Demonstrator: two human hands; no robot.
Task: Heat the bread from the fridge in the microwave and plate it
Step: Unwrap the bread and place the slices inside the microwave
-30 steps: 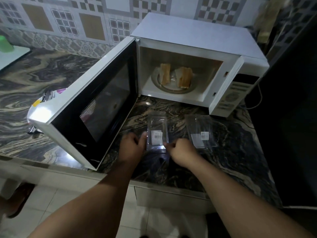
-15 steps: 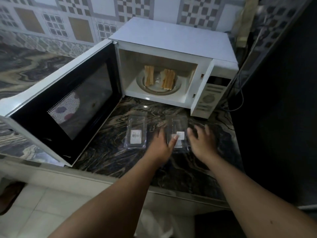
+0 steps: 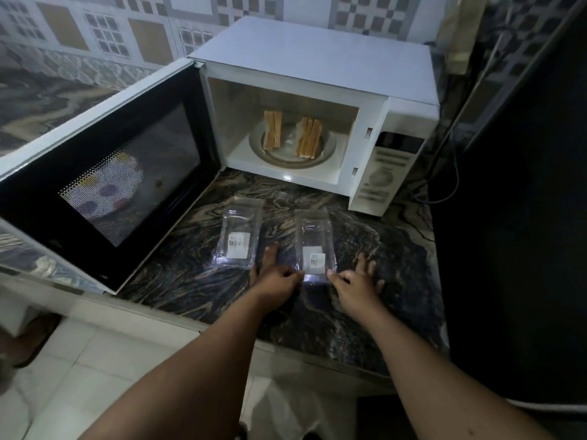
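while bread (image 3: 290, 134) sits in the microwave (image 3: 317, 100), both hands (image 3: 277, 276) pinch a wrapper (image 3: 315, 246).

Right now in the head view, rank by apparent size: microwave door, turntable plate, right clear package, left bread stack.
1. microwave door, though nearest the camera
2. turntable plate
3. right clear package
4. left bread stack
Plate versus package is close.

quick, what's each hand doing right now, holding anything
Left hand: pinches the near edge of the right clear package.
Right hand: pinches the same package's near right corner, other fingers spread.
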